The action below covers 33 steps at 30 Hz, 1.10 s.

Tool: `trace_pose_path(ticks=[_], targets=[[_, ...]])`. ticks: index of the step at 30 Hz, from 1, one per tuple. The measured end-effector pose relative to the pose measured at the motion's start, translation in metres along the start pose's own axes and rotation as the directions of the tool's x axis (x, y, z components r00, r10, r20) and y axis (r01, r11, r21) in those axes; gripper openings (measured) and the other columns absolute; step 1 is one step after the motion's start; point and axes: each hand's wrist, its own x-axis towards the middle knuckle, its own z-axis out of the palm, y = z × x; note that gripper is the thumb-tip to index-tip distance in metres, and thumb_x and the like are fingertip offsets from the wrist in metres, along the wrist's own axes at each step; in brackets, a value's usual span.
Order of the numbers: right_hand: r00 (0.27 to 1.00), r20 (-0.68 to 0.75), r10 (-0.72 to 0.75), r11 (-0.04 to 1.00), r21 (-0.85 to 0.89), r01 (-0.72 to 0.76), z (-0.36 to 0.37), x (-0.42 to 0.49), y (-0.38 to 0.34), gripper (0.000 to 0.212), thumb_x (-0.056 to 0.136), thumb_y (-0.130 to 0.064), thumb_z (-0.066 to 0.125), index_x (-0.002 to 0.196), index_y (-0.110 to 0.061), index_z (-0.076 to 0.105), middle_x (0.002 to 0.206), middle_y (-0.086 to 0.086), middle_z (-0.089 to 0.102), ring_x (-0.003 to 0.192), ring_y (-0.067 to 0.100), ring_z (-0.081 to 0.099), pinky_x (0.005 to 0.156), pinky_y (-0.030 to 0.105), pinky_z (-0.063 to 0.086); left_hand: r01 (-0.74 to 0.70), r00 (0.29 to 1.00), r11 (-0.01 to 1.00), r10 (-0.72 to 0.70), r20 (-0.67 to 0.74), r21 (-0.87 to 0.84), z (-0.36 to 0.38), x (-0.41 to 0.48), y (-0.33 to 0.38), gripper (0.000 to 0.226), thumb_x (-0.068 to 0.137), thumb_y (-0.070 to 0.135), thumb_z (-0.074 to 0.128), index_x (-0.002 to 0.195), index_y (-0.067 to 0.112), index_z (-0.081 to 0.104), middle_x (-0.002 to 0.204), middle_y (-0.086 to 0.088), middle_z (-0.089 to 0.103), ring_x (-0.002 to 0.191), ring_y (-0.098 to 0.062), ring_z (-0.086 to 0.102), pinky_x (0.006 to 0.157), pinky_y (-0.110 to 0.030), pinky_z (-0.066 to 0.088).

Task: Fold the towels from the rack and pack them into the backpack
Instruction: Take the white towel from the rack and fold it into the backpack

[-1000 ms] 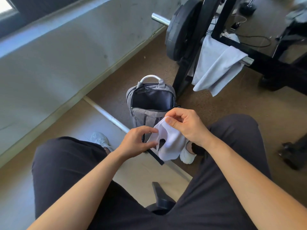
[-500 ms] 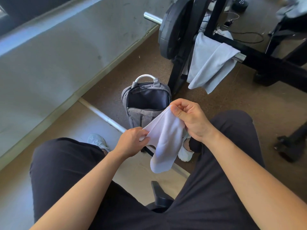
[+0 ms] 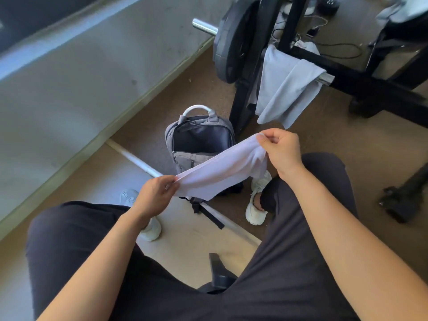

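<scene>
A small white towel [image 3: 222, 172] is stretched out between both hands above my knees. My left hand [image 3: 155, 195] pinches its lower left corner, and my right hand [image 3: 280, 149] pinches its upper right corner. Behind the towel a grey backpack [image 3: 199, 140] stands upright on the floor with its main compartment open and dark inside. A larger pale grey towel [image 3: 284, 86] hangs over a bar of the black weight rack [image 3: 347, 68] beyond the backpack.
A black weight plate [image 3: 234, 40] on a chrome bar sits left of the rack. A grey wall runs along the left. My legs in dark trousers and white shoes [image 3: 257, 200] flank the backpack. A dark dumbbell [image 3: 403, 200] lies at the right.
My hands have moved apart, pulling the bunched white towel out into a long stretched band. The left hand went down and left, the right hand up and right.
</scene>
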Motion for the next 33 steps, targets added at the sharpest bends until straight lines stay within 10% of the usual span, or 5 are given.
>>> trace_pose_path(ticks=[10,15,18,21,33], targets=[[0.962,0.273,-0.011,0.92,-0.374,0.116,0.007,0.002,0.01,0.014,0.094,-0.017,0.069,0.106,-0.015,0.075,0.096,0.002,0.075,0.09,0.015,0.068,0.084,0.039,0.059,0.03,0.879,1.0,-0.023,-0.475,0.007,-0.046,-0.012,-0.005,0.014,0.086,0.032,0.082,0.091,0.019,0.083,0.059,0.003,0.06,0.059,-0.026,0.062,0.063,-0.029,0.041],[0.942,0.017,-0.334,0.918,-0.219,0.33,0.022,-0.006,0.0,0.01,0.1,-0.017,0.06,0.101,-0.018,0.07,0.083,-0.009,0.068,0.077,0.003,0.066,0.069,0.016,0.053,-0.165,0.648,0.982,0.18,-0.74,0.094,-0.053,-0.017,0.005,0.01,0.093,0.01,0.074,0.099,0.01,0.082,0.096,-0.003,0.08,0.078,-0.017,0.072,0.069,-0.027,0.051],[0.936,0.307,-0.172,0.894,-0.351,0.279,0.024,-0.007,0.002,0.007,0.097,-0.013,0.063,0.093,-0.018,0.066,0.083,-0.007,0.066,0.079,0.004,0.065,0.064,0.015,0.048,-0.023,0.786,0.994,0.083,-0.613,0.104,-0.052,-0.016,-0.002,0.02,0.087,-0.001,0.072,0.093,0.016,0.081,0.091,-0.002,0.08,0.082,-0.025,0.074,0.071,-0.031,0.051],[0.692,0.614,0.38,0.762,-0.632,0.142,0.024,-0.013,0.014,0.009,0.094,-0.009,0.065,0.089,-0.014,0.07,0.084,0.006,0.073,0.078,0.018,0.074,0.067,0.026,0.058,0.204,0.943,0.973,-0.164,-0.288,0.112,-0.044,-0.016,-0.013,0.028,0.08,-0.002,0.071,0.083,0.025,0.079,0.081,-0.007,0.077,0.084,-0.037,0.071,0.073,-0.037,0.05],[0.927,0.288,0.24,0.944,-0.29,-0.155,0.022,-0.001,0.015,0.008,0.095,-0.014,0.061,0.094,-0.012,0.068,0.097,0.01,0.068,0.096,0.029,0.065,0.09,0.053,0.057,0.276,0.832,0.874,-0.425,-0.355,-0.4,-0.053,-0.015,-0.008,0.019,0.083,0.03,0.084,0.072,0.038,0.071,0.061,0.024,0.068,0.063,0.003,0.061,0.07,-0.026,0.047]])
